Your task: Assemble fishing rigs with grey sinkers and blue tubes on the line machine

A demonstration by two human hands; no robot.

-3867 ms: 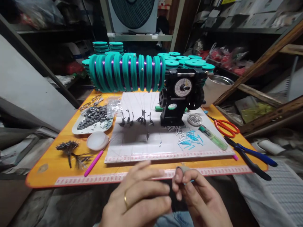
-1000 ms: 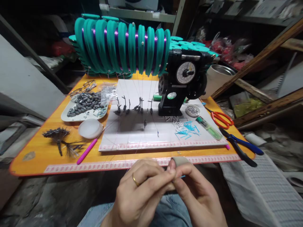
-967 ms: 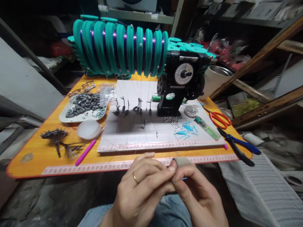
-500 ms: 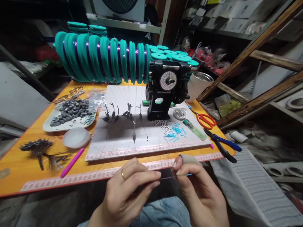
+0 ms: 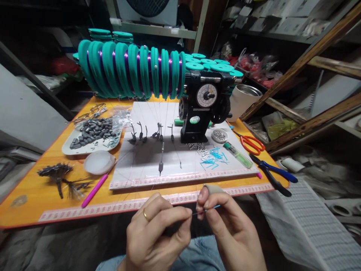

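Observation:
My left hand (image 5: 159, 229), a gold ring on one finger, pinches a thin fishing line (image 5: 196, 213) between thumb and forefinger. Close by on its right, my right hand (image 5: 232, 222) has thumb and forefinger closed on a slim blue tube (image 5: 216, 206), whose end sticks out past the fingertips. A cloth-like cover (image 5: 213, 190) wraps one of the right fingers. The line spans the small gap between the hands, above my lap; whether it runs inside the tube is hidden by the fingertips. More blue tubes (image 5: 216, 157) lie scattered on the white board (image 5: 146, 165).
Teal spools (image 5: 108, 69) of purple line hang beside a black dial machine (image 5: 201, 101). Grey sinkers fill a tray (image 5: 67, 148). Also about are a small dish of beads (image 5: 219, 135), orange scissors (image 5: 254, 145), pliers (image 5: 272, 171) and a pink pen-like tool (image 5: 95, 190).
My hands have drawn closer together, shortening the stretch of line between them. The right hand has shifted left with the blue tube. The whole view has moved slightly.

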